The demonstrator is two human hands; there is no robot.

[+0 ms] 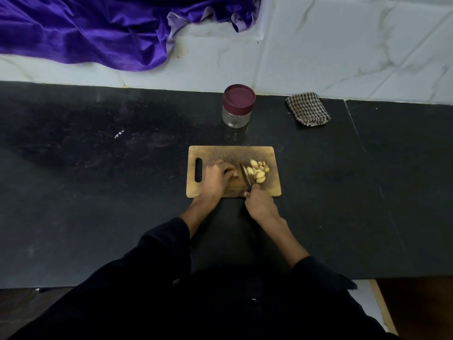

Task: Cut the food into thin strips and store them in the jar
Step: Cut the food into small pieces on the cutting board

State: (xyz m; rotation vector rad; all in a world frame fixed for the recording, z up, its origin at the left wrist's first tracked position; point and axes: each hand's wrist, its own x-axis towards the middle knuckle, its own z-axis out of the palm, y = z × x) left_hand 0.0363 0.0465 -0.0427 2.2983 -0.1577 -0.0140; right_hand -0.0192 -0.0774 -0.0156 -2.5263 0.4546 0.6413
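A wooden cutting board lies on the black counter. Several pale yellow cut slices of food are heaped on its right half. My right hand grips the handle of a knife whose blade stands on the board just left of the slices. My left hand rests on the board with its fingers curled over a small uncut piece, mostly hidden under the fingertips beside the blade. A glass jar with a maroon lid screwed on stands behind the board.
A folded checked cloth lies at the back right of the black counter. Purple satin fabric drapes over the white tiled ledge at the back left. The counter's front edge is near my body.
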